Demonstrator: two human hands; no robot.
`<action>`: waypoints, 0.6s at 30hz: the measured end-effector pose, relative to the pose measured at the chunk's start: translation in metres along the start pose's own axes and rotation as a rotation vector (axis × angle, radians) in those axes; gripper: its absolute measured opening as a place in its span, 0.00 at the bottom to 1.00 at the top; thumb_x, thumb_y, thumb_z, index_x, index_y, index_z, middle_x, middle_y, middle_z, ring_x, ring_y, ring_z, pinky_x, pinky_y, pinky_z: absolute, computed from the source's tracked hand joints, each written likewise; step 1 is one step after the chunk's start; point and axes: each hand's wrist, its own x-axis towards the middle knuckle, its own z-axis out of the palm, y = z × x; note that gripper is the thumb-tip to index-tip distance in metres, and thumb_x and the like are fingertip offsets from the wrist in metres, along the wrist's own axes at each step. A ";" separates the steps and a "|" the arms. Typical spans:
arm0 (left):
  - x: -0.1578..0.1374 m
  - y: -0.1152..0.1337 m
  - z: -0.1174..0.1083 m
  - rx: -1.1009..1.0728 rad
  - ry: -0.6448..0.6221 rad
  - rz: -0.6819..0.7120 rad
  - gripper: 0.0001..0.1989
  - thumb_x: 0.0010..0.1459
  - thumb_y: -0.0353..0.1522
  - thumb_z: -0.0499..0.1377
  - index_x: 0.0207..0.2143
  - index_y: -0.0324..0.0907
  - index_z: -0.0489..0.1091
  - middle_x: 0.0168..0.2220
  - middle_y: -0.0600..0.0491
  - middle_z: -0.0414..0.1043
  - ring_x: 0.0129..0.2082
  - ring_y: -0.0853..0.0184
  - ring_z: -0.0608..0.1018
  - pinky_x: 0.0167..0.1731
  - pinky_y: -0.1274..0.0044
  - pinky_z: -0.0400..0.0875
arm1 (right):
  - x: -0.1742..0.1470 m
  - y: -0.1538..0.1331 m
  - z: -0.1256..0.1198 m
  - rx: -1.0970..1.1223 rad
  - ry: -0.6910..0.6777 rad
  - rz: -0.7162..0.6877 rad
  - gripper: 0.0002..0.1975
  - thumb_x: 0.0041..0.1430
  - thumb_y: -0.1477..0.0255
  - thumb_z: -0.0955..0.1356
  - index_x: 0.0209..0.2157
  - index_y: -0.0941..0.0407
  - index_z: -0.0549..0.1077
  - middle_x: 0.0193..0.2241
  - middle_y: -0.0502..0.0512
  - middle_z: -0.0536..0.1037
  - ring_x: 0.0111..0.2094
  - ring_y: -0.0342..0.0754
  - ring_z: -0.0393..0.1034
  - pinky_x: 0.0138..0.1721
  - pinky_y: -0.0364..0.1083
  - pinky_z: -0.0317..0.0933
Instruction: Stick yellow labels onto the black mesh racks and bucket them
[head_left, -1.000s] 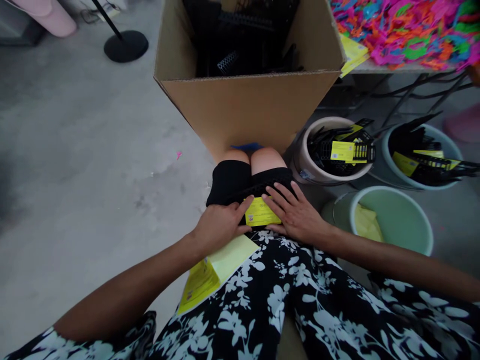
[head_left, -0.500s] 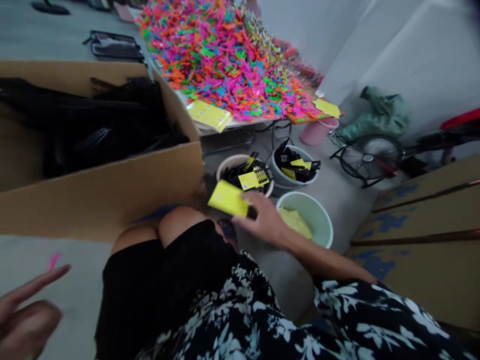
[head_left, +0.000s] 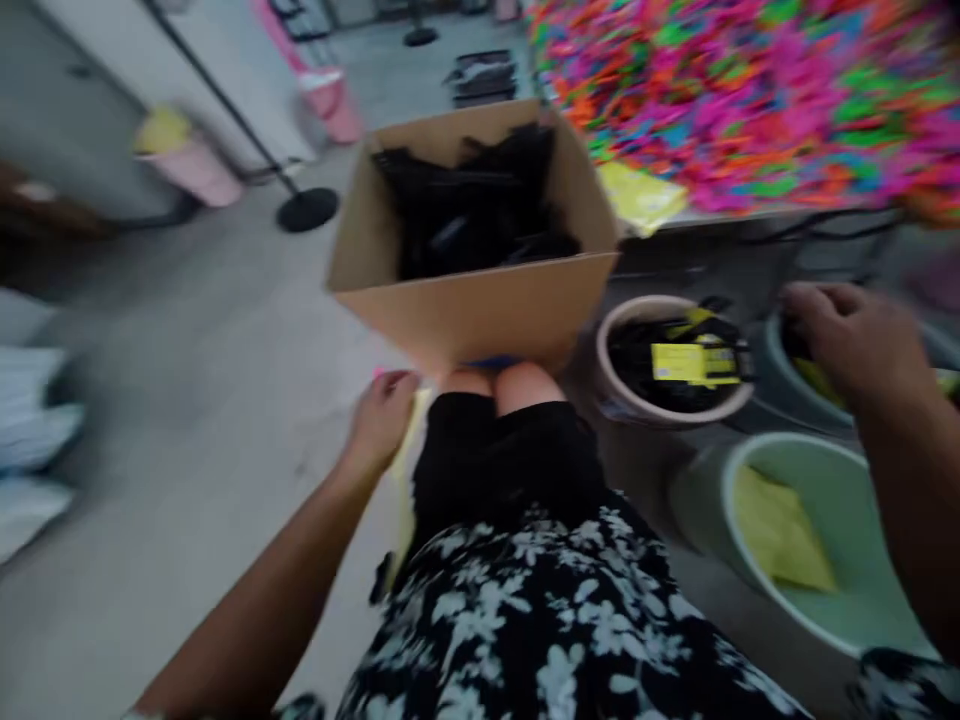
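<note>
My left hand (head_left: 384,418) is beside my left thigh with its fingers closed. A small pink bit (head_left: 379,373) shows at its fingertips; whether it is held is unclear. A pale yellow strip (head_left: 409,470) runs between that hand and my leg. My right hand (head_left: 862,335), blurred and with bent fingers, is over the grey-blue bucket (head_left: 780,375). Its fingertips are hidden, and no yellow packet shows in it. Left of it, a beige bucket (head_left: 611,375) holds black pieces and a yellow-and-black packet (head_left: 694,362). A pale green bucket (head_left: 731,540) contains yellow sheeting (head_left: 780,530).
Before my knees stands a cardboard box (head_left: 487,305) filled with black items (head_left: 480,215). A table at upper right bears a heap of bright plastic pieces (head_left: 750,110) and a yellow sheet (head_left: 641,195). Pink bins, a black round stand base (head_left: 307,208) and white sacks (head_left: 34,430) are at left.
The view has swung left. My right hand has moved to the grey-blue bucket, and its yellow packet is out of sight. My left hand has come beside my thigh, its pointing finger now folded.
</note>
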 end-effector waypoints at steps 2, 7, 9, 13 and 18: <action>0.002 0.003 0.012 -0.151 0.235 -0.113 0.27 0.62 0.52 0.55 0.49 0.40 0.74 0.40 0.44 0.79 0.38 0.58 0.78 0.38 0.69 0.72 | -0.049 -0.065 0.066 0.244 -0.309 0.080 0.19 0.70 0.52 0.65 0.48 0.47 0.80 0.45 0.64 0.83 0.40 0.56 0.80 0.39 0.57 0.72; 0.000 0.018 0.020 -0.366 0.463 -0.028 0.25 0.66 0.53 0.57 0.50 0.40 0.69 0.38 0.48 0.76 0.36 0.63 0.76 0.36 0.72 0.70 | -0.168 -0.202 0.167 0.596 -0.830 -0.077 0.38 0.58 0.56 0.77 0.67 0.50 0.66 0.62 0.64 0.74 0.58 0.61 0.73 0.56 0.60 0.72; -0.006 0.019 0.017 -0.391 0.503 0.016 0.25 0.67 0.53 0.56 0.51 0.42 0.68 0.40 0.47 0.76 0.38 0.62 0.76 0.37 0.72 0.71 | -0.174 -0.217 0.180 0.603 -0.774 -0.102 0.24 0.64 0.63 0.73 0.59 0.51 0.73 0.56 0.59 0.78 0.54 0.56 0.75 0.56 0.56 0.70; -0.018 0.001 0.012 -0.549 0.473 -0.016 0.26 0.69 0.55 0.50 0.49 0.43 0.67 0.44 0.45 0.77 0.42 0.61 0.78 0.39 0.71 0.73 | -0.140 -0.202 0.180 0.472 -0.530 0.015 0.09 0.64 0.73 0.65 0.42 0.54 0.77 0.38 0.52 0.82 0.36 0.50 0.75 0.39 0.48 0.69; -0.034 -0.018 -0.006 -0.522 0.245 0.064 0.24 0.64 0.52 0.61 0.51 0.43 0.72 0.51 0.45 0.78 0.51 0.59 0.79 0.49 0.71 0.73 | -0.086 -0.180 0.168 0.312 -0.586 0.026 0.08 0.55 0.77 0.65 0.35 0.55 0.76 0.32 0.49 0.80 0.31 0.47 0.71 0.32 0.44 0.63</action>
